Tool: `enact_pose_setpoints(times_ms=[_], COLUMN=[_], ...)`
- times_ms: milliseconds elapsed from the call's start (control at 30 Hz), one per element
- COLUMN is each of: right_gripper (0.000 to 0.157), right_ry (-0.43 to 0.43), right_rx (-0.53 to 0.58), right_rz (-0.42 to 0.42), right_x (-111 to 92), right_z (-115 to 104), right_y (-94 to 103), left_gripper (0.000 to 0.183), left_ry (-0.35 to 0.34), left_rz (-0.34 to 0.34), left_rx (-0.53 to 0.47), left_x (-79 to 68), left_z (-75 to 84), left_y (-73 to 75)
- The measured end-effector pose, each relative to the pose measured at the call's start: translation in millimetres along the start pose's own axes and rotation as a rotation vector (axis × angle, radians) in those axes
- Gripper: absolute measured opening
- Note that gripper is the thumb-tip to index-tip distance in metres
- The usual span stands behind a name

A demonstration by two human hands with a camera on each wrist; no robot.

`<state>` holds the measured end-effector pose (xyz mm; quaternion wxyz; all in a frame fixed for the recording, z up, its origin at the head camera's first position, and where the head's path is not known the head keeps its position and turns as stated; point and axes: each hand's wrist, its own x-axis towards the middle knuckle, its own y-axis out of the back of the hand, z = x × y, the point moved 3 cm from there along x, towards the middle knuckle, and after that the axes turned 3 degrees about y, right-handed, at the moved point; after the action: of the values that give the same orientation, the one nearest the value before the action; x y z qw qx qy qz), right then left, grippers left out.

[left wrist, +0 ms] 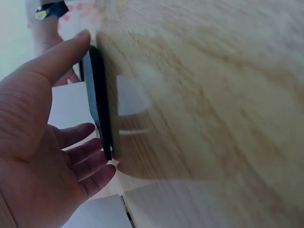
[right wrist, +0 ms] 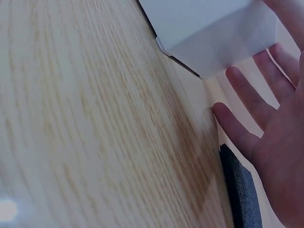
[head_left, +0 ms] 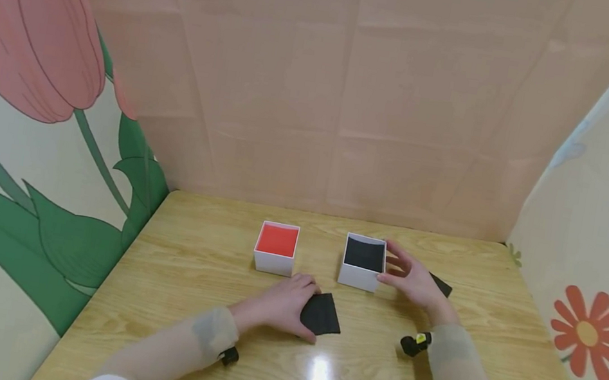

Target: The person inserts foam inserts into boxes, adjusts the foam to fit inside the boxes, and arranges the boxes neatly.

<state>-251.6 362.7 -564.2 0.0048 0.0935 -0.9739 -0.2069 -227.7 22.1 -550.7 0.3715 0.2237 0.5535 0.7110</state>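
Note:
In the head view my left hand (head_left: pixel 285 304) lies around the left side of a thin black square piece (head_left: pixel 322 314) on the table. In the left wrist view its thumb is at one end of the black piece (left wrist: pixel 97 97), with the loosely bent fingers near the other end. My right hand (head_left: pixel 414 282) is at the right side of a white box (head_left: pixel 358 278) with black contents (head_left: pixel 364 254). Its thumb is by the front corner and a finger by the back corner. In the right wrist view, the fingers extend loosely beside the box (right wrist: pixel 213 42).
Left of that box stands a second white box (head_left: pixel 273 265) with red contents (head_left: pixel 277 240). Another black piece (head_left: pixel 441 285) lies on the wooden table (head_left: pixel 204 241) behind my right hand, partly hidden. A pinkish cloth backdrop (head_left: pixel 342 91) rises at the table's far edge.

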Motion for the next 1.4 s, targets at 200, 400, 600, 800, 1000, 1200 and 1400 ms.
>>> enact_pose_setpoints(times_ms=[200,400,600,800,1000,1200,1400], right_gripper=[0.104,0.104,0.103,0.105,0.104,0.103,0.105], right_ry=[0.013,0.015,0.022,0.013,0.013,-0.003,-0.021], right_rx=[0.012,-0.007,-0.016,-0.007,-0.015,-0.015,-0.019], right_rz=[0.002,0.008,0.008,0.006,0.011,0.009,0.011], right_x=[0.8,0.7,-0.1,-0.7,-1.0,-0.8,-1.9], right_z=[0.4,-0.6,-1.8,-2.1,-1.5,-1.4,-1.0], right_y=[-1.0,-1.4,-1.6,-2.3,-2.2,-2.4,-1.8], left_gripper=[0.097,0.097,0.100,0.096,0.089,0.084,0.085], left_ry=[-0.011,0.008,-0.006,0.007,0.023,0.001,-0.011], left_rz=[0.003,-0.044,-0.040,-0.048,-0.055,-0.030,-0.019], left_rx=[0.019,-0.034,-0.031,-0.020,-0.014,-0.010,-0.007], left_x=[-0.7,-1.0,-0.6,1.2,2.9,2.5,2.9], left_z=[0.0,0.6,1.8,5.5,6.8,8.7,8.6], left_y=[0.4,6.5,7.1,7.3,7.1,8.2,7.4])
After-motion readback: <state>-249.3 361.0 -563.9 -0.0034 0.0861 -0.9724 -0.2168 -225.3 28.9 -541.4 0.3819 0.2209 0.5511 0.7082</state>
